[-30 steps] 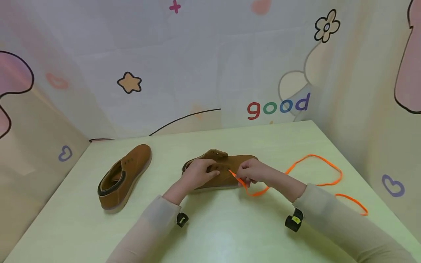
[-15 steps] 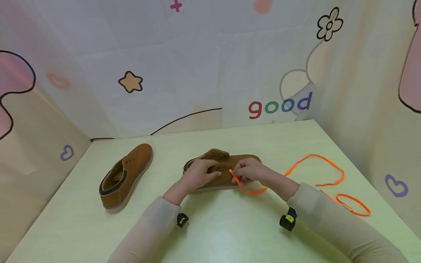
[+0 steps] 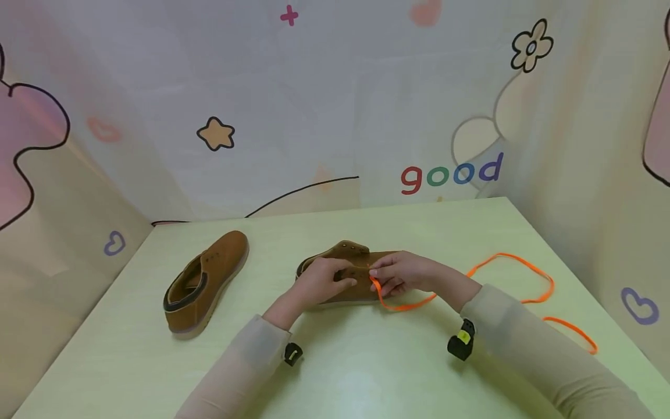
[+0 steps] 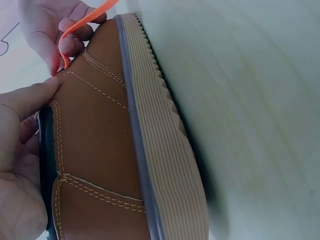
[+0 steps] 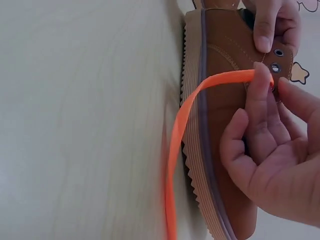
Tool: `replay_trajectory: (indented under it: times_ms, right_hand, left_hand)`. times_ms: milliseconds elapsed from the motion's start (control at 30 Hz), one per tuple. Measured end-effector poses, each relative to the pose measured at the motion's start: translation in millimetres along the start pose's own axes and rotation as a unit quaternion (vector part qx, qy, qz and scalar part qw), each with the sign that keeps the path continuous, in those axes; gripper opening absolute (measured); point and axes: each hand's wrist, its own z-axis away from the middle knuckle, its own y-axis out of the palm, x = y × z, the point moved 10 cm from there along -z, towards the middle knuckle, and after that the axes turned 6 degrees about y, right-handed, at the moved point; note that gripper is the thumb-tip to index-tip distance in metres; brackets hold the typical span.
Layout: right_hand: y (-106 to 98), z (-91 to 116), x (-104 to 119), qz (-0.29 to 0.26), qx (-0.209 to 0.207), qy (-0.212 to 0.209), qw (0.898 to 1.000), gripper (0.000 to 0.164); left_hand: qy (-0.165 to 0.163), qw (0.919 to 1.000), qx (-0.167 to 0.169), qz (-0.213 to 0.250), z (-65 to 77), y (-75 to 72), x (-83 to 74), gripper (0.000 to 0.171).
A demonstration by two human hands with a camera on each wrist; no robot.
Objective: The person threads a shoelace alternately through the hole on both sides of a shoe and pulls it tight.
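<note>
Two brown shoes rest on one counter (image 3: 340, 366). The held shoe (image 4: 97, 140) lies between the person's two hands in the middle, its toe pointing right; the other shoe (image 3: 225, 262) sits well apart on the left, toe toward the back. The left hand (image 3: 321, 282) grips the held shoe at its opening, thumb on the outer side. The right hand (image 3: 405, 272) pinches the orange lace (image 3: 403, 307) at the flap, two bare eyelets (image 5: 275, 67) showing between the two hands in the right wrist view.

From there the lace droops and shows in three stretches, two of them right of the hand; the forearm and sleeve cover the gaps, so whether it is all one piece is hard to tell.

Two black cameras (image 3: 461, 342) hang at the wrists, one on each. Behind stands a cloth (image 3: 293, 105) printed with one star (image 3: 216, 134), one flower (image 3: 531, 46) and the word "good".
</note>
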Motion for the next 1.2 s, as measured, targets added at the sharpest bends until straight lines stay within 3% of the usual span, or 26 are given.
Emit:
replay_trajectory:
  times_ms: [133, 233, 400, 500, 667, 800, 900, 1000, 1200]
  right_hand:
    - [-9, -3, 5, 0.024, -0.033, -0.023, 0.999, 0.037]
    - [-14, -6, 8, 0.035, -0.046, -0.046, 0.997, 0.03]
    - [-29, -3, 13, -0.011, -0.059, -0.057, 0.997, 0.021]
    - [-49, 7, 32, -0.016, -0.102, -0.07, 0.992, 0.025]
    - [-89, 32, 82, 0.022, -0.185, -0.089, 0.978, 0.034]
    - [-119, 53, 113, 0.011, -0.235, -0.095, 0.967, 0.025]
    - [-142, 68, 125, -0.022, -0.27, -0.1, 0.957, 0.015]
    - [-166, 83, 128, -0.076, -0.307, -0.107, 0.943, 0.019]
    - [-203, 118, 116, -0.197, -0.376, -0.146, 0.894, 0.018]
  left_hand:
    - [-0.006, 1.0, 0.003, 0.004, 0.6, 0.5, 1.3, 0.02]
    - [-0.005, 0.9999, 0.006, 0.01, 1.7, 1.0, 0.2, 0.019]
    - [-0.002, 0.9999, 0.009, 0.01, 2.6, 2.7, -2.4, 0.015]
    - [-0.008, 0.9999, 0.012, 0.009, 2.8, 2.8, -1.6, 0.016]
    - [-0.013, 0.9998, 0.015, 0.01, 2.7, 2.0, -0.1, 0.018]
    - [-0.011, 0.9998, 0.011, 0.009, 2.8, 0.0, -0.9, 0.019]
    - [-0.008, 0.9999, 0.005, 0.005, 3.3, -1.5, -2.0, 0.02]
    - [-0.008, 0.9999, 0.004, 0.005, 3.6, -1.1, -2.0, 0.02]
    - [-0.021, 0.9997, 0.012, 0.008, 3.2, -0.1, -0.8, 0.019]
